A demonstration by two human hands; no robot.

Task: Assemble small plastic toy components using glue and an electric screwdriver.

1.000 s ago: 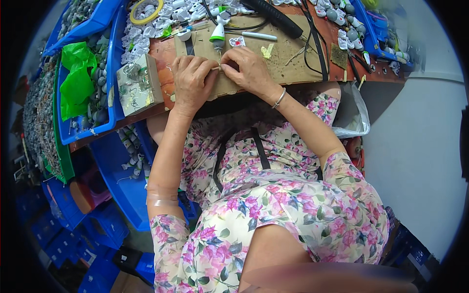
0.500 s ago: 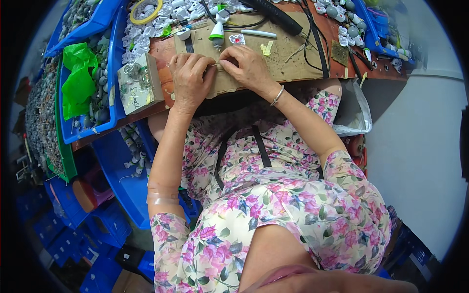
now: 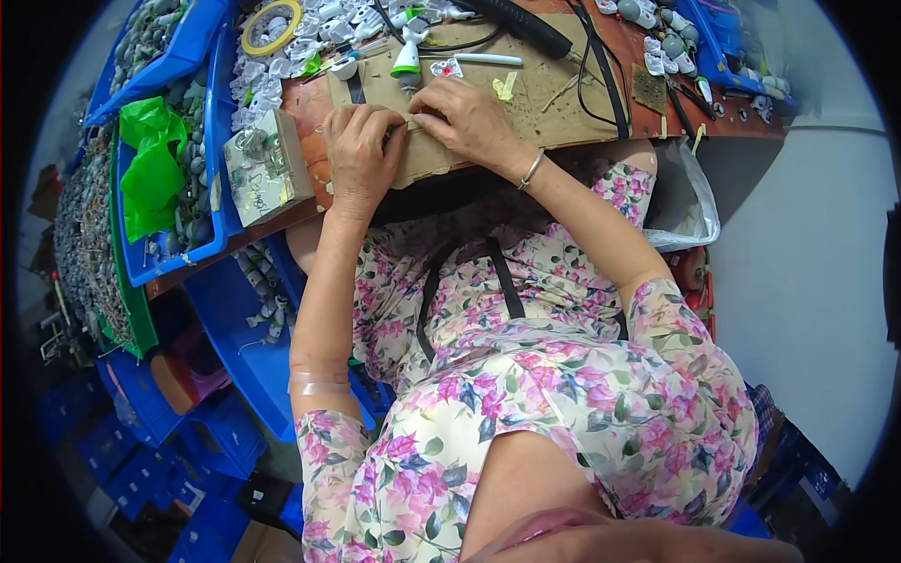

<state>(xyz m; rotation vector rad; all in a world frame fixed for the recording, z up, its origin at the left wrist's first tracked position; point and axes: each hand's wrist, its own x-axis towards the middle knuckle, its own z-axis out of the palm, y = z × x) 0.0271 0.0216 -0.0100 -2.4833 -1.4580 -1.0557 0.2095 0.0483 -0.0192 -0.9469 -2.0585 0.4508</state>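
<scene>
My left hand point(image 3: 361, 150) and my right hand point(image 3: 466, 122) meet fingertip to fingertip over a sheet of cardboard point(image 3: 554, 103). The fingers of both are pinched on a thin pale wire point(image 3: 411, 124), largely covered by the fingertips. Just beyond them lies a small white-and-green plastic piece point(image 3: 406, 58) with a grey rounded end; whether the wire joins it I cannot tell. To its right are a small white part with a red spot point(image 3: 447, 68) and a slim white stick point(image 3: 488, 59).
A black-handled tool resembling a soldering iron point(image 3: 526, 26) lies at the far side. White plastic parts point(image 3: 324, 33) and a yellow tape roll point(image 3: 271, 26) are heaped far left. A box-like block point(image 3: 267, 169) and blue bin point(image 3: 221, 202) stand left; pliers point(image 3: 690, 105) lie right.
Both hands remain pinched close together, the right having shifted slightly left and away from me. The whole view has moved a little, so the table's things appear slightly displaced.
</scene>
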